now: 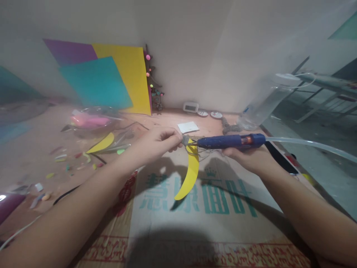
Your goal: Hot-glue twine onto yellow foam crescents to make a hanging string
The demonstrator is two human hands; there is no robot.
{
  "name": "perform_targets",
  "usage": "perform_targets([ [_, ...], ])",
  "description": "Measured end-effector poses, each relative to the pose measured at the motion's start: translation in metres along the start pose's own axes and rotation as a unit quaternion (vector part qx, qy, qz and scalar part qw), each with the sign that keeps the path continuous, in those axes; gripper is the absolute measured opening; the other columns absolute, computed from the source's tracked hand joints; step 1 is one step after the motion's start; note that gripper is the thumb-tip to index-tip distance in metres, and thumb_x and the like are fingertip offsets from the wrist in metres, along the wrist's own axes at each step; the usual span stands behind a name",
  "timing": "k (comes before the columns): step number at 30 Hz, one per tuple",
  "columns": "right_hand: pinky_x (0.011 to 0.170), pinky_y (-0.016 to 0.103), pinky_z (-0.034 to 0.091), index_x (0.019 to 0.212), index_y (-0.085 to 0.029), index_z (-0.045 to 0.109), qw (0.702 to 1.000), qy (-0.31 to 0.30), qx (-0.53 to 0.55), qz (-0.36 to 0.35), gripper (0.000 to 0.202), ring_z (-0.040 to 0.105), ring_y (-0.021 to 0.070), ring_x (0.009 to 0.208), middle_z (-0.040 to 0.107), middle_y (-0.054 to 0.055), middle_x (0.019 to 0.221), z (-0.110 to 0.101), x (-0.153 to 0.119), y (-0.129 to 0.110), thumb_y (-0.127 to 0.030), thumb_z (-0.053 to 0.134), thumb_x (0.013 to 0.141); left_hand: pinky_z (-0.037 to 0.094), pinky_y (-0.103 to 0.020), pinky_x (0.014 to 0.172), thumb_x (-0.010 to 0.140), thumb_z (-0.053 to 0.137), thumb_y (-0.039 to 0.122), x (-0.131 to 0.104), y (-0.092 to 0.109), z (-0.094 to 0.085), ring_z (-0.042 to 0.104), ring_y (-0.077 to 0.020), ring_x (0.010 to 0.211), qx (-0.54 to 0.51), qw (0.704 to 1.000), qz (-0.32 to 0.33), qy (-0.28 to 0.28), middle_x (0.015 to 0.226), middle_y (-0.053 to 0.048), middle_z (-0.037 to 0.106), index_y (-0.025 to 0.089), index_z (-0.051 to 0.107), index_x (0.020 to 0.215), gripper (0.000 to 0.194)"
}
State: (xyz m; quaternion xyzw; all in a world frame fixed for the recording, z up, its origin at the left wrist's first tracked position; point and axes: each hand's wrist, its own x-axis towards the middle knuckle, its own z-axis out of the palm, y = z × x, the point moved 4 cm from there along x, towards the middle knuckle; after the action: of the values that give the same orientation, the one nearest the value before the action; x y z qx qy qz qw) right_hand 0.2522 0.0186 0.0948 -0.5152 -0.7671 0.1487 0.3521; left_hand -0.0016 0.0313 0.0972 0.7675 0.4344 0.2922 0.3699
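Note:
My left hand (pixel 164 140) pinches a small grey wrapped piece (pixel 185 140), from which a curved yellow strip (pixel 191 173) hangs down over the printed board. In my right hand (pixel 245 155) lies a blue tool (pixel 223 141) that looks like a glue gun, with a clear stick or tube (pixel 295 141) running out of its back end. The tool's thin tip reaches the top of the yellow strip, close to the grey piece. Whether tip and strip touch is hard to tell. Thin grey strands show around the top of the strip.
Yellow (pixel 136 82), teal (pixel 96 83) and purple sheets lean on the wall. A decorated twig (pixel 156 89) stands beside them. Coloured scraps, a second yellow strip (pixel 103 143) and a bag of pink pieces (pixel 92 120) lie left. A clear container (pixel 264 100) and a dark phone-like slab (pixel 280 158) are right.

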Motion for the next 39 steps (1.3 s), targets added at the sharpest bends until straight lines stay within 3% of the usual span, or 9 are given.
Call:
perform_targets([
  [8,0.065,0.04,0.054,0.076,-0.027,0.069,1.0,0.004,0.004,0.01,0.031,0.065,0.0251,0.072,0.069,0.003,0.076,0.0,0.001,0.002,-0.058,0.069,0.074,0.038,-0.024,0.062,0.091,0.045,0.04,0.0,-0.001,0.001,0.053,-0.0128,0.065,-0.004,1.0,0.001,-0.011,0.066,0.002,0.054,0.018,0.054,0.067,0.034],
  [16,0.072,0.051,0.053,0.079,-0.027,0.071,0.997,0.049,-0.035,0.043,0.036,0.066,0.0335,0.083,0.07,0.007,0.078,-0.002,-0.002,0.016,-0.061,0.071,0.069,0.039,-0.025,0.062,0.091,0.044,0.041,0.001,-0.003,0.002,0.053,-0.0132,0.066,-0.014,1.0,0.013,-0.021,0.067,0.001,0.053,0.018,0.052,0.068,0.034],
  [23,0.066,0.047,0.054,0.077,-0.028,0.071,0.996,0.075,-0.038,0.034,0.034,0.066,0.0331,0.078,0.068,0.006,0.069,-0.003,-0.002,0.02,-0.06,0.074,0.067,0.039,-0.024,0.063,0.092,0.045,0.041,0.0,-0.002,0.002,0.052,-0.0127,0.067,-0.016,0.999,0.015,-0.028,0.068,0.002,0.053,0.018,0.054,0.071,0.033],
  [34,0.057,0.036,0.049,0.069,-0.024,0.071,0.994,0.021,-0.037,0.1,0.043,0.065,0.0273,0.069,0.069,0.005,0.068,-0.001,0.004,0.006,-0.067,0.067,0.067,0.038,-0.023,0.063,0.093,0.044,0.042,-0.004,0.006,-0.001,0.05,-0.0117,0.067,0.003,0.997,0.041,-0.061,0.069,0.002,0.051,0.017,0.051,0.069,0.035],
  [37,0.058,0.033,0.047,0.06,-0.022,0.068,0.989,-0.01,-0.074,0.13,0.049,0.064,0.0248,0.07,0.068,0.004,0.067,0.001,0.008,0.01,-0.068,0.057,0.074,0.039,-0.023,0.063,0.093,0.043,0.044,-0.004,0.005,-0.002,0.051,-0.0125,0.067,0.005,0.997,0.04,-0.062,0.069,0.001,0.052,0.017,0.052,0.07,0.036],
  [39,0.06,0.032,0.046,0.065,-0.022,0.069,0.987,-0.037,-0.084,0.129,0.051,0.063,0.0226,0.071,0.069,0.003,0.073,0.003,0.011,0.013,-0.066,0.049,0.081,0.039,-0.023,0.062,0.093,0.043,0.045,-0.005,0.006,-0.003,0.052,-0.0128,0.067,0.011,0.997,0.045,-0.067,0.07,0.001,0.054,0.017,0.054,0.071,0.037],
])
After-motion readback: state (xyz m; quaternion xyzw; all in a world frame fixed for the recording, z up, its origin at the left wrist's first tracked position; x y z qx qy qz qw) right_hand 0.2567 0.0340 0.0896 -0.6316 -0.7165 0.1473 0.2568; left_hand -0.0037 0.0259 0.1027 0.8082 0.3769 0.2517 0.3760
